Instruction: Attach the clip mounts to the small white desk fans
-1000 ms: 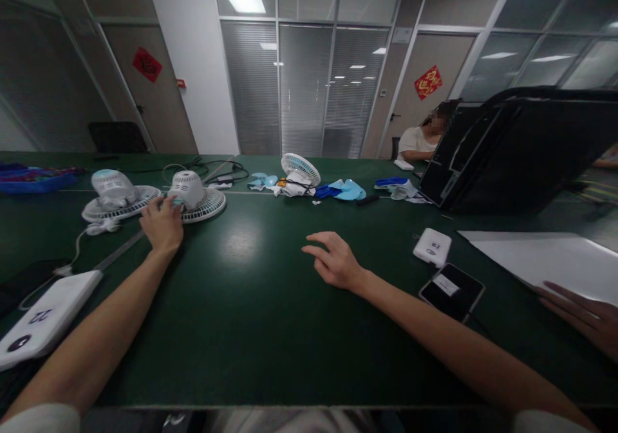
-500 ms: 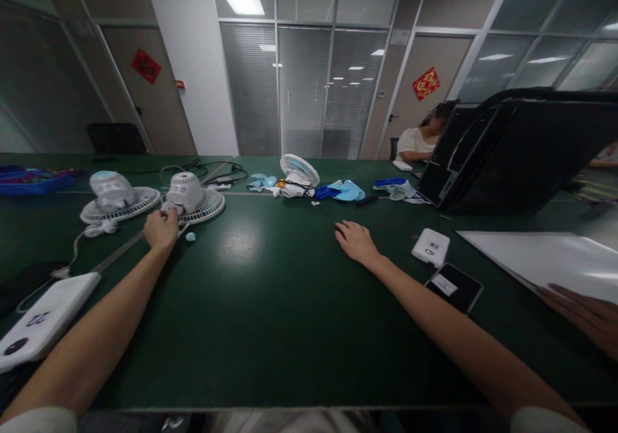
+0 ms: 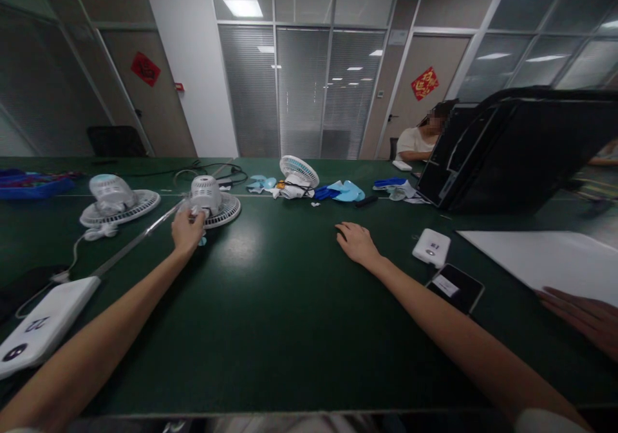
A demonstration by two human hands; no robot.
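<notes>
My left hand (image 3: 188, 232) has its fingers closed on the near side of a white desk fan (image 3: 205, 195), which lies face down on its round grille; the fingers partly hide the gripped part. Just beside that hand is a small light-blue piece (image 3: 203, 241). A second white fan (image 3: 112, 195) rests grille-down to the left, with a white cord bundle (image 3: 100, 231) before it. My right hand (image 3: 357, 241) lies palm down on the green table (image 3: 270, 317), fingers stretched out and holding nothing.
At the back stands another fan (image 3: 297, 179), near blue cloths (image 3: 345, 191). White power banks lie left (image 3: 46, 323) and right (image 3: 432, 246), the latter beside a black device (image 3: 454, 286). A black case (image 3: 526, 150), a white board (image 3: 545, 259) and another person's hand (image 3: 584, 317) occupy the right.
My left hand and the fan it holds have shifted right along the table. The light-blue piece came into view beside them. My right hand moved right and settled flat on the table.
</notes>
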